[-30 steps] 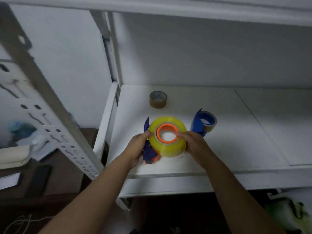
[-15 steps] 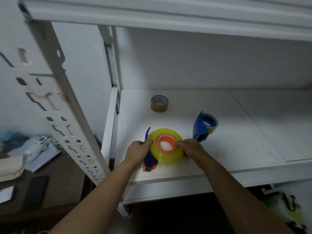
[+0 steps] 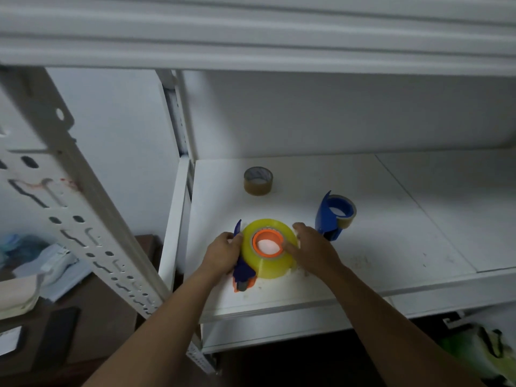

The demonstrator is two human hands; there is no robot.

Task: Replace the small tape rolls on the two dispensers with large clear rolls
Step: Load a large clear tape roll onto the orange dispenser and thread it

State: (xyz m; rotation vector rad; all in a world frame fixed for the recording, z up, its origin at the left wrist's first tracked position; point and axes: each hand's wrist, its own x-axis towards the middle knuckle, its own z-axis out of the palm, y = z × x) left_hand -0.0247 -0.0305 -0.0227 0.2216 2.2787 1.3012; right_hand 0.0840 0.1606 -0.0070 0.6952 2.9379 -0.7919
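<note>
A large clear roll, yellowish with an orange hub, sits on a blue dispenser lying on the white shelf. My left hand grips the dispenser's left side. My right hand holds the roll's right side, thumb near the hub. A second blue dispenser stands to the right, carrying a small brown roll. A loose small brown roll lies farther back.
A white perforated upright of the rack slants across the left. The upper shelf's edge hangs overhead. A dark desk with papers is at lower left, a green bag at lower right.
The view has shifted, with the roll lower on the shelf. My right fingers have spread a little round the roll's right side. Both hands remain on roll and dispenser.
</note>
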